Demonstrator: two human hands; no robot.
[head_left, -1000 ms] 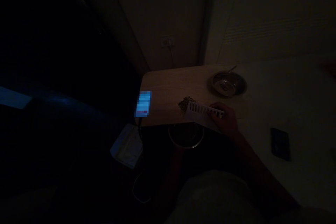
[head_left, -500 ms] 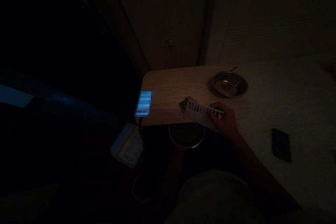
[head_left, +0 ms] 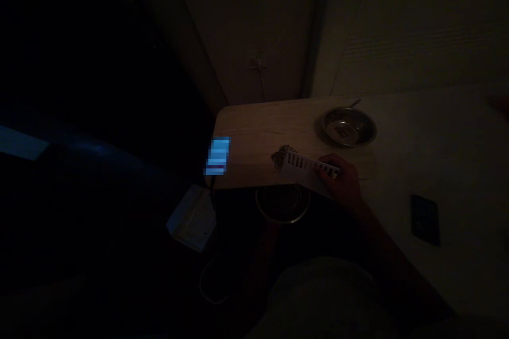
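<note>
Right hand (head_left: 342,183) grips one end of a white slotted scraper (head_left: 308,168), its far edge touching a small pile of dark granules (head_left: 279,155) on the wooden table (head_left: 254,130); the left hand is out of view. A metal bowl (head_left: 283,204) sits below the table edge — probable risk: in this dim light a skewed push scatters granules past the bowl, towards the lit phone (head_left: 218,155).

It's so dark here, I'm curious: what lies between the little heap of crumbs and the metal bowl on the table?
Only bare tabletop shows between the heap and the bowl in the head view.
</note>
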